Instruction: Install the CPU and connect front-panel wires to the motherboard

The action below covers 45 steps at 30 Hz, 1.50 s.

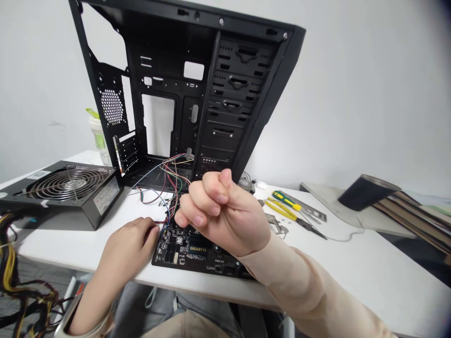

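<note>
A black motherboard (207, 259) marked GIGABYTE lies flat at the front of the white table. My left hand (128, 244) rests at the board's left edge, fingers bent and pressed together beside thin coloured wires (172, 174). Whatever its fingertips pinch, if anything, is hidden. These wires run from the open computer case (207, 94) down to the board's left side. Raised above the board, my right hand (225, 213) is closed with the fingers curled into the palm. I cannot make out anything inside it. It covers much of the board's upper part.
A power supply (105, 197) with a round fan grille stands at left, its cable bundle (21, 281) hanging over the edge. Yellow-handled pliers (282, 209), a green-yellow screwdriver (286, 199) and metal brackets lie at right. Behind are a bottle (98, 136) and stacked books (405, 211).
</note>
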Available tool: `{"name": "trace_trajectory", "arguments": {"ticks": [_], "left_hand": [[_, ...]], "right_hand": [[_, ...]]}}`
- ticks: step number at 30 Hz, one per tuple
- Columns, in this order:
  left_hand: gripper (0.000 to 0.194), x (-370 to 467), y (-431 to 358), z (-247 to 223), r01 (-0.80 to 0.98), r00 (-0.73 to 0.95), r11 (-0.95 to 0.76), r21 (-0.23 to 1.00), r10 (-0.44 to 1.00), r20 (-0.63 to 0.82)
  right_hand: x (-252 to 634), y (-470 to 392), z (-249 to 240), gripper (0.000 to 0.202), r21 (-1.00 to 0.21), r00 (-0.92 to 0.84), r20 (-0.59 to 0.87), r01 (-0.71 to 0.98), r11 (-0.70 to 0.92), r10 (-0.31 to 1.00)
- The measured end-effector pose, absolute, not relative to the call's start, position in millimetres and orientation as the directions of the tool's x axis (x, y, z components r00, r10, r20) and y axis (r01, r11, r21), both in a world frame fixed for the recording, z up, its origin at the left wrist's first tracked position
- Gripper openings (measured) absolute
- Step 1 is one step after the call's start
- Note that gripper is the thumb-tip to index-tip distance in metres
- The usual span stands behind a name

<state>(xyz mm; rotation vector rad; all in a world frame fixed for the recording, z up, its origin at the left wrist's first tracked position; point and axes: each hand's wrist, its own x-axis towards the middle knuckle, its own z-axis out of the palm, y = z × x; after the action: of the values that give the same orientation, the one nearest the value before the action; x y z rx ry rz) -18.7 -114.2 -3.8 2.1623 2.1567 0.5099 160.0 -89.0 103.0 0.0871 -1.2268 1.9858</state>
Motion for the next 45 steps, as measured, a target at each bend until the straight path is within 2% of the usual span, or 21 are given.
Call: {"name": "trace_trajectory", "arguments": {"ticks": [6,8,11,13,15,18,20,22,24,26,30,34,38,45], "left_hand": [[0.033,-19,-115,-4,0.962,-0.013,-0.041,0.27,0.981,0.195],[0.03,-20,-115,-5,0.953,-0.004,-0.058,0.297,0.979,0.204],[0.026,-22,-118,-6,0.921,0.05,-0.125,0.369,0.977,0.206],[0.023,-22,-120,-5,0.902,0.115,-0.188,0.388,0.972,0.204],[0.021,-23,-123,-4,0.894,0.164,-0.236,0.381,0.963,0.211],[0.023,-24,-126,-4,0.887,0.174,-0.25,0.388,0.96,0.22],[0.025,-25,-126,-5,0.882,0.167,-0.244,0.402,0.962,0.217],[0.024,-26,-126,-6,0.878,0.169,-0.246,0.41,0.962,0.213],[0.023,-27,-125,-7,0.877,0.17,-0.243,0.414,0.964,0.206],[0.021,-27,-124,-7,0.879,0.169,-0.237,0.414,0.966,0.194],[0.019,-26,-123,-6,0.899,0.2,-0.254,0.357,0.963,0.182],[0.02,-24,-124,-5,0.907,0.213,-0.255,0.335,0.964,0.156],[0.021,-24,-124,-4,0.896,0.196,-0.237,0.375,0.97,0.145],[0.018,-23,-126,-4,0.893,0.161,-0.209,0.4,0.976,0.149]], "right_hand": [[158,-88,100,0.044,-0.797,-0.688,0.428,-0.593,-0.114,0.586],[163,-88,102,0.039,-0.853,-0.688,0.44,-0.522,0.028,0.577],[174,-87,109,0.023,-0.876,-0.681,0.471,-0.29,0.385,0.561],[179,-85,113,0.012,-0.759,-0.708,0.487,-0.054,0.649,0.511],[179,-81,111,0.013,-0.533,-0.793,0.411,0.191,0.824,0.45],[168,-73,90,0.023,-0.223,-0.877,0.133,0.427,0.876,0.461],[158,-69,68,0.025,-0.135,-0.865,0.016,0.496,0.858,0.502],[149,-65,47,0.027,-0.114,-0.833,0.028,0.547,0.829,0.553],[143,-61,30,0.028,-0.149,-0.8,0.107,0.574,0.806,0.59],[139,-58,18,0.026,-0.236,-0.775,0.19,0.56,0.794,0.603],[135,-52,3,0.01,-0.455,-0.744,0.328,0.416,0.787,0.582],[133,-50,-7,0.008,-0.597,-0.677,0.437,0.274,0.754,0.592],[135,-48,-9,0.011,-0.627,-0.662,0.484,0.193,0.755,0.572],[136,-48,-10,0.011,-0.587,-0.661,0.547,0.134,0.798,0.514]]}}
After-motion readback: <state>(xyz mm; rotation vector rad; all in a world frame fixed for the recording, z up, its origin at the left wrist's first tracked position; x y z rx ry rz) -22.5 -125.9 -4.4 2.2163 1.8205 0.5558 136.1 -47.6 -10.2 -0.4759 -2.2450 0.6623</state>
